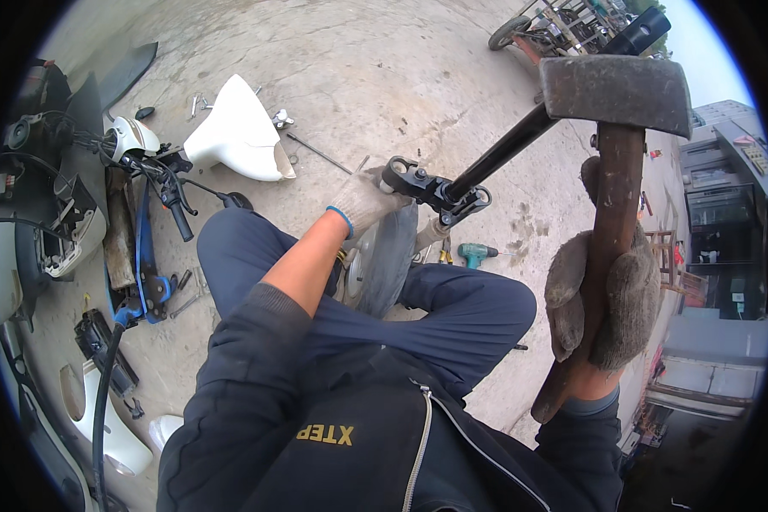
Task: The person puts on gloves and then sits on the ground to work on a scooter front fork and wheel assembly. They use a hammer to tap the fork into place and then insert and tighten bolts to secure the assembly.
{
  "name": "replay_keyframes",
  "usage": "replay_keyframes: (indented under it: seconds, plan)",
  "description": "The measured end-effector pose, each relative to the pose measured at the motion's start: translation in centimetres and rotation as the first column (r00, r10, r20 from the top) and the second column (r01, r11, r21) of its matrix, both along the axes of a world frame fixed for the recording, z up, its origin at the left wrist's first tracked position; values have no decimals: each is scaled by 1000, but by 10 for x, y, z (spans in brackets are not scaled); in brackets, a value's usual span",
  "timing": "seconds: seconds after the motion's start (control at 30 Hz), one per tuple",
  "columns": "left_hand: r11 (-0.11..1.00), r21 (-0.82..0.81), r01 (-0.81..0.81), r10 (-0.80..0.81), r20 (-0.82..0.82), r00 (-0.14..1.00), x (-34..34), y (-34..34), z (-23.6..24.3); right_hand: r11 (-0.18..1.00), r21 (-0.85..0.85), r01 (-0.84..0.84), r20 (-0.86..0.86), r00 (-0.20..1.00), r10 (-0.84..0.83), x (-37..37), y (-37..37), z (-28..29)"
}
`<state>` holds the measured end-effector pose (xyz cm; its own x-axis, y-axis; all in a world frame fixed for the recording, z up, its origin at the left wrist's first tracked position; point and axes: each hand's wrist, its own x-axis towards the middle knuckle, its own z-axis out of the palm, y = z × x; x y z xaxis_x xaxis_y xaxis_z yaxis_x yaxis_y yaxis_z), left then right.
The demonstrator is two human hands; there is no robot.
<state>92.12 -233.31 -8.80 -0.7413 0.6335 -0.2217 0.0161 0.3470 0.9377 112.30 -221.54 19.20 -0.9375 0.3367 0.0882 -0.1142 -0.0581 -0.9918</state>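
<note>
My right hand [623, 299], in a worn grey knit glove, is closed around the wooden handle of an axe [614, 96]. Its blocky dark steel head is raised high at the right, close to the camera. My left hand [369, 203], in a pale knit glove with a blue cuff, grips a front fork [431, 189] just beside its black clamp; the fingers are partly hidden. From the clamp a long black steering tube [508, 149] slants up to the right, its upper part passing behind the axe head. A wheel with a grey tyre [391, 260] stands between my bent legs under the clamp.
A teal power drill [476, 253] lies beyond my right knee. White body panels [239, 136], a thin rod [318, 154] and small parts lie ahead. A partly stripped scooter [51, 179] and a blue-framed stand [145, 256] are on the left. A three-wheeled cart [563, 26] stands far off.
</note>
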Motion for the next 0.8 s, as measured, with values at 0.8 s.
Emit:
replay_keyframes:
  seconds: [0.8]
  plan:
    - [998, -45, -35, 31, -101, 994, 12, -9, -5, 968, -69, -243, 142, 958, 251, -55, -32, -19]
